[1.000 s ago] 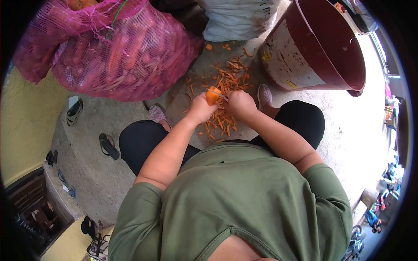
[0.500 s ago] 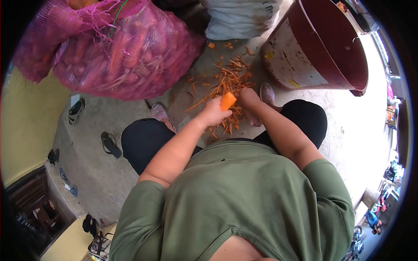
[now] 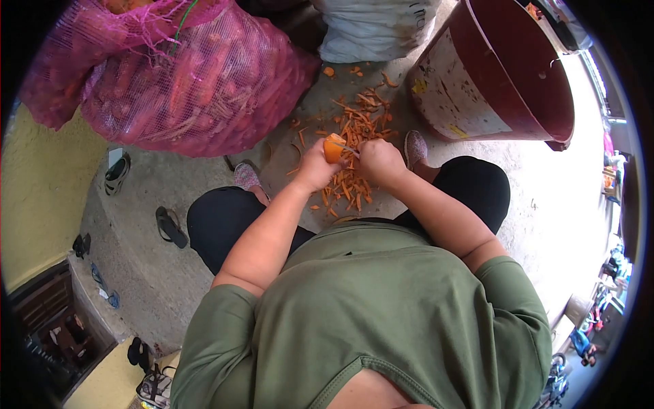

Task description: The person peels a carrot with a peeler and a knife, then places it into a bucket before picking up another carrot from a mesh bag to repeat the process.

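Observation:
My left hand [image 3: 317, 167] is wrapped round a thick, peeled orange carrot [image 3: 333, 148], whose pale end points up and away from me. My right hand [image 3: 381, 162] is a closed fist on a small knife [image 3: 350, 149]. Its narrow metal blade reaches left to the carrot's end; the fist hides the handle. Beneath both hands, a heap of orange carrot peelings [image 3: 364, 126] lies on the concrete floor between my feet.
A pink mesh sack [image 3: 197, 88] full of carrots stands at the upper left. Beyond the peelings is a white sack [image 3: 375, 31]. A large dark red bucket [image 3: 460, 85] stands at the upper right. Loose sandals [image 3: 172, 227] lie on the floor at left.
My left hand has moved slightly left with the carrot, which has turned more upright. My right hand has come up and left, bringing the knife blade against the carrot's end.

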Motion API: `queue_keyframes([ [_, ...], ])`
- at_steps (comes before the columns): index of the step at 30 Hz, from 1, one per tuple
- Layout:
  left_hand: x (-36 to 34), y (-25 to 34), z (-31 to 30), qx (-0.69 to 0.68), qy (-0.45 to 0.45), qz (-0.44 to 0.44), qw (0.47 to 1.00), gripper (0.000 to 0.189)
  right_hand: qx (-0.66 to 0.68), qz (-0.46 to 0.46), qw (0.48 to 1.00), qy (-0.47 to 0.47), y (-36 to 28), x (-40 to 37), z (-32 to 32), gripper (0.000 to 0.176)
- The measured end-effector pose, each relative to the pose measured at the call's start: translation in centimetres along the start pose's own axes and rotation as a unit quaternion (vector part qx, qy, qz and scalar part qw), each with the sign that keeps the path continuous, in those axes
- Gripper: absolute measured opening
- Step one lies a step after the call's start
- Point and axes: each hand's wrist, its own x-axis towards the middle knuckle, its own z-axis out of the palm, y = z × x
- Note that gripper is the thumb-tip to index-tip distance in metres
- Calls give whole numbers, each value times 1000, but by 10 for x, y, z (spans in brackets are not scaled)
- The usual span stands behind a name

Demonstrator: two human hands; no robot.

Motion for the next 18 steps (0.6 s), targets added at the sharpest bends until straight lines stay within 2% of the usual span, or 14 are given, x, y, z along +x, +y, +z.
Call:
queue_keyframes([
  [5,-1,0,1,59,1,-3,998,43,10,20,999,-36,-1,0,-4,18],
  [12,-4,13,0,127,18,-16,992,39,2,19,999,-32,1,1,3,21],
  [18,-2,6,3,115,16,-23,993,38,3,48,997,-56,-1,4,6,20],
])
